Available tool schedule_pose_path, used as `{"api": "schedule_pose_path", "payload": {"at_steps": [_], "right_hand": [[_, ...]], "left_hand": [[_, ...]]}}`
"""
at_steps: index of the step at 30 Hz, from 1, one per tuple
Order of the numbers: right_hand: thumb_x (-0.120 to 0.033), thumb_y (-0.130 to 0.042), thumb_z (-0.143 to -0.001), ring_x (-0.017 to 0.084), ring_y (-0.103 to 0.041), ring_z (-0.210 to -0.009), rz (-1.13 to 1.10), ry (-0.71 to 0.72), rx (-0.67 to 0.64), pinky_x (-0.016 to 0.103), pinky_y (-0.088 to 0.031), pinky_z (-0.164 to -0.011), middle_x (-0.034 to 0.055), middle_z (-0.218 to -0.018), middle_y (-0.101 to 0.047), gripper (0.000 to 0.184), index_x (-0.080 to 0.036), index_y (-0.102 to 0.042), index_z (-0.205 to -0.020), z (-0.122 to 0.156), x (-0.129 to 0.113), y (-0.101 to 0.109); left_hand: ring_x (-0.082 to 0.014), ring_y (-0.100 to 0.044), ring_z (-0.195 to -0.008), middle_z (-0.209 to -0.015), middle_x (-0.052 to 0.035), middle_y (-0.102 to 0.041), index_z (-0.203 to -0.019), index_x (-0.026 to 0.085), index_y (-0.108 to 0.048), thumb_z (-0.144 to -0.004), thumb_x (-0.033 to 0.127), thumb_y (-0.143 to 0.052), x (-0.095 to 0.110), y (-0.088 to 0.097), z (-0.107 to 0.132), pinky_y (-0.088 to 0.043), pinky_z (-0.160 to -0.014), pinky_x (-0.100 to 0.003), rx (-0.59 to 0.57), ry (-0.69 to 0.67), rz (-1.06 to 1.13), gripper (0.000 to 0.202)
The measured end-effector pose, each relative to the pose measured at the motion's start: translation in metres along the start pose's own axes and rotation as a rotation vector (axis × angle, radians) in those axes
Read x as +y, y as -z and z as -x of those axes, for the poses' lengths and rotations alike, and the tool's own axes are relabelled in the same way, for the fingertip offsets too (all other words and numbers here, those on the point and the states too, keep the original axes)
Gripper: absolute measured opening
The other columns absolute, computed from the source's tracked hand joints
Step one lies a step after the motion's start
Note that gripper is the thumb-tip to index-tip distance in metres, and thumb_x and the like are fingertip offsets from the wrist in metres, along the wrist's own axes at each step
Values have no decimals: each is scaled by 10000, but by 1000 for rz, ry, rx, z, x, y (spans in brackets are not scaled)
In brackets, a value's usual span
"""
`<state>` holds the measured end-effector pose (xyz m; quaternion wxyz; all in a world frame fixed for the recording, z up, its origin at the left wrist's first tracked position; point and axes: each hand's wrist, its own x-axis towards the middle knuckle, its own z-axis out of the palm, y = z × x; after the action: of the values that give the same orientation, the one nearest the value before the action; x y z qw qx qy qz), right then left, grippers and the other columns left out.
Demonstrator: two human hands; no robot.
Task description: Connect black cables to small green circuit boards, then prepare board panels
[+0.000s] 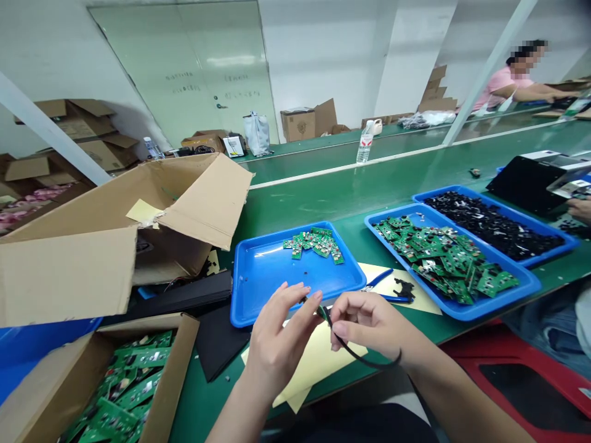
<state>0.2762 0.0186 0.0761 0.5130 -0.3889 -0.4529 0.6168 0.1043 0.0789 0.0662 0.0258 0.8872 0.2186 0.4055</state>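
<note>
Strip (369, 363), black and thin, is up off the worktop (286, 191) between the hands, with a bit of green board (322, 312) at its upper end. Long axis bows from 10 o'clock to 4, sagging mid-run; free tip curls up toward 2, by the right wrist. Right hand (364, 320) pinches the strip; left hand (279, 338) is bent over the board end, can't tell if it's gripping. Step reads as fingertip work at that end; next move likely calls for steadying the board and fine control of the strip. Pliers (381, 280) at 1, sparse tray (258, 264) at 10, heaped tray (530, 288) at 2.
</note>
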Motion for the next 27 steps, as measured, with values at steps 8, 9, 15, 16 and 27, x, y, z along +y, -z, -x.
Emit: {"api": "schedule_pose_path", "payload": {"at_steps": [8,9,15,16,27], "right_hand": [[-254,-605,-759,112,-635,-550,-216,-92,-122,213,-488,-534,6,-607,-643,158,-139,-508,-710,-2,0,-2],[-266,-607,-756,114,-633,-524,-263,-128,-146,207,-486,-507,6,-595,-643,175,-138,-498,-705,-4,2,-1],[-337,-637,-719,89,-568,-386,-395,-221,-218,158,-424,-379,-7,-505,-604,257,-125,-496,-689,-10,15,4],[-329,-644,-715,84,-560,-381,-384,-206,-202,157,-423,-381,-11,-500,-599,252,-124,-499,-692,-10,16,4],[-251,-573,-777,110,-597,-615,260,162,176,234,-485,-590,-2,-681,-605,103,-172,-532,-830,-7,5,1]], "left_hand": [[-174,-600,-875,-959,-77,-628,-1195,256,-492,-749,135,-603,5,2,-4,-499,-735,-263,7,82,142,476],[-166,-603,-850,-941,-69,-632,-1197,259,-491,-749,147,-606,6,2,-4,-497,-722,-252,-5,101,178,476],[-131,-606,-756,-851,-25,-647,-1178,278,-514,-754,184,-608,10,-1,-6,-499,-692,-228,-65,207,367,445],[-128,-605,-748,-842,-21,-647,-1172,279,-521,-757,187,-603,10,-1,-6,-504,-689,-230,-77,229,397,433],[-132,-567,-751,-850,-41,-596,-1126,222,-556,-859,258,-430,19,2,-10,-501,-654,-242,-306,529,708,297]]}}
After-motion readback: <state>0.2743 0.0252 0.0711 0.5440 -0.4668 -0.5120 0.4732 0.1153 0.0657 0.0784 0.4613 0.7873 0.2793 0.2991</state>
